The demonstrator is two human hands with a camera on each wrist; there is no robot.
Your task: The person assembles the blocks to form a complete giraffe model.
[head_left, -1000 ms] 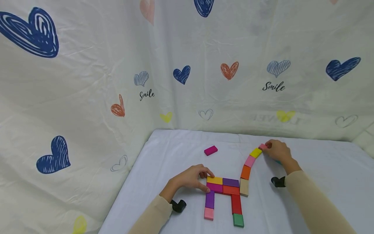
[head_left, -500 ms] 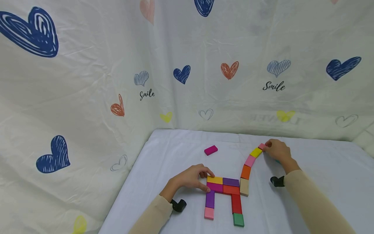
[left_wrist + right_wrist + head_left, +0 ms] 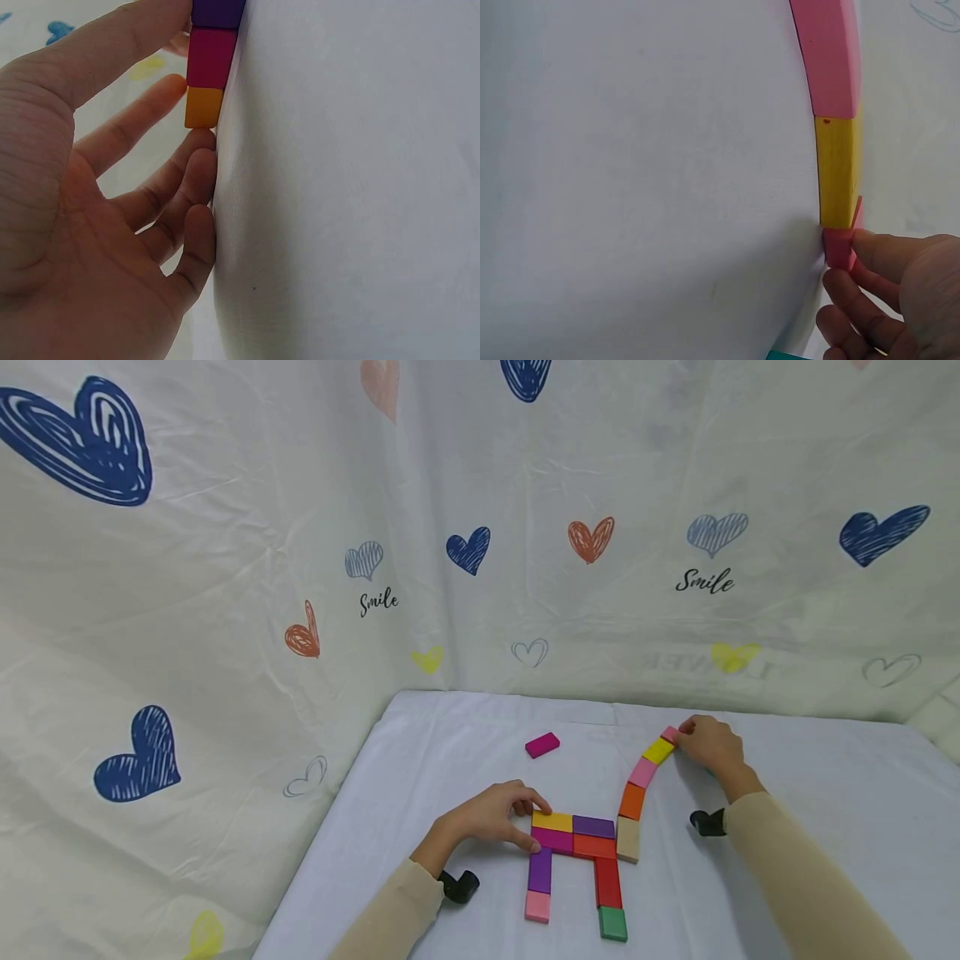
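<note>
Colored blocks lie flat on the white cloth, joined in an animal-like outline with a curved line rising at the right. In the head view, my left hand (image 3: 491,812) rests at the outline's left end, fingertips touching the yellow-orange block (image 3: 552,822) and thumb by the magenta block (image 3: 552,841). Below these a purple block (image 3: 539,871) meets a pink one (image 3: 537,907). My right hand (image 3: 708,745) pinches a small pink block (image 3: 838,247) at the curve's far tip, against a yellow block (image 3: 835,172). My fingers partly cover that pink block.
A loose magenta block (image 3: 542,745) lies on the cloth behind the outline. Part of a teal block (image 3: 786,355) shows beneath my right hand in the right wrist view. A heart-printed curtain (image 3: 585,602) hangs behind the table (image 3: 450,727).
My right hand has edged slightly left, and the small pink block has shifted a little with it toward the yellow one. My left hand stays in place.
</note>
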